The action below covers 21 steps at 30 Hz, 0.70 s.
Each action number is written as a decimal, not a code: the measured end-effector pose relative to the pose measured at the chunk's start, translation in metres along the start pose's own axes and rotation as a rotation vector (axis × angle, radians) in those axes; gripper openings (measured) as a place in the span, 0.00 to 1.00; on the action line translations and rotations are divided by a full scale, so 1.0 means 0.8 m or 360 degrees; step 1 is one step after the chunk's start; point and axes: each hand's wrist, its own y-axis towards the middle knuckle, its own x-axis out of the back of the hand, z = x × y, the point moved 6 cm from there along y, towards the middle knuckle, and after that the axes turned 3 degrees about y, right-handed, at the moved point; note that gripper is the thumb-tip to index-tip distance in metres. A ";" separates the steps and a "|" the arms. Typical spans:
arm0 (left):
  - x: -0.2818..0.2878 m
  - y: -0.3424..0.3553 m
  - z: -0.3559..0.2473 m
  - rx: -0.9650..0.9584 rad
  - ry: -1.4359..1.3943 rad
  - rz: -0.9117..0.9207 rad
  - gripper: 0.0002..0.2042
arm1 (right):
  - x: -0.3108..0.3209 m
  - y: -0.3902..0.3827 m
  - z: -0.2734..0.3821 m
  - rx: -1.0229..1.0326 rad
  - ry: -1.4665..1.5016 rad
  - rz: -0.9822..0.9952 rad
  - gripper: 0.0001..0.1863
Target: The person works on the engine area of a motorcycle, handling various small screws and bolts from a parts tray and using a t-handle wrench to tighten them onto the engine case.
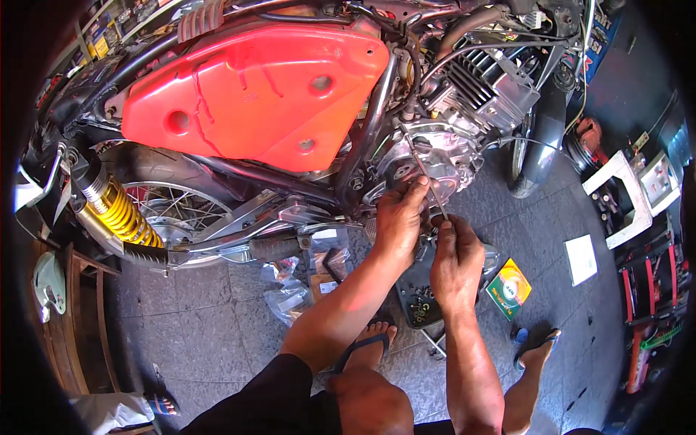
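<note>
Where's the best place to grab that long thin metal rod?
Probably pinch the rod by its lower end, coming from the near side, where the right hand holds it. It is slim and straight, and its far end reaches up over the engine, so the near end seems easier to reach.

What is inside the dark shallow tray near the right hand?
The dark shallow tray holds small metal pieces, probably fasteners. The bare right hand covers part of it; contents there are hidden.
</note>
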 end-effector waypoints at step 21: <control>-0.011 0.011 -0.016 0.0216 -0.0016 0.0152 0.13 | 0.011 -0.014 0.018 0.0130 0.0001 0.0024 0.17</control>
